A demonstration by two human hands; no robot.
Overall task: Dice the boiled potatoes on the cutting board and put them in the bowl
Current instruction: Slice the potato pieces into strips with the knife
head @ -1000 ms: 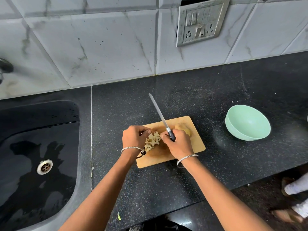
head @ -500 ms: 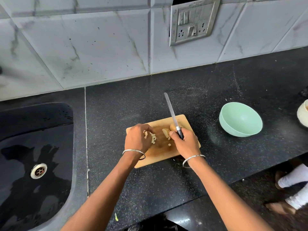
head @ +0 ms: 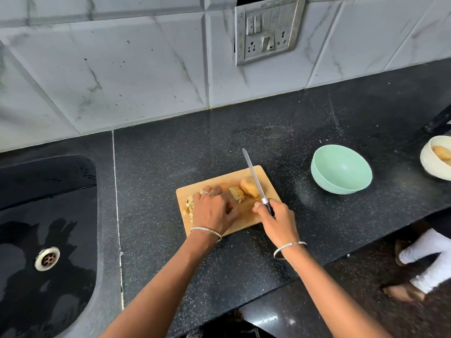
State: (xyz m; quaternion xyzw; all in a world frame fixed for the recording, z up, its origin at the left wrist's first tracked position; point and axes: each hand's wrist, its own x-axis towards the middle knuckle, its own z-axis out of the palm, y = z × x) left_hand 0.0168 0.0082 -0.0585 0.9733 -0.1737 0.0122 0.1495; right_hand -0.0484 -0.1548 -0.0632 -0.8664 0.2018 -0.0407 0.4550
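Observation:
A wooden cutting board (head: 267, 173) lies on the black counter. On its left side is a pile of diced potato (head: 189, 205). My left hand (head: 213, 211) rests palm down over that pile, fingers loosely bent. A cut potato chunk (head: 237, 194) and a larger uncut potato piece (head: 247, 186) sit at the board's right. My right hand (head: 278, 222) grips the black handle of a knife (head: 255, 178), whose blade lies across the larger piece and points away from me. The mint green bowl (head: 341, 170), to the right of the board, has nothing in it.
A cream bowl (head: 429, 164) holding whole potatoes stands at the far right edge. A black sink (head: 46, 240) with a drain fills the left. The tiled wall with a socket plate (head: 267, 28) is behind. A person's feet (head: 415, 269) show beyond the counter's front edge.
My left hand has slid the diced pieces toward the board's left side and now covers them. The knife has shifted right onto the larger potato piece.

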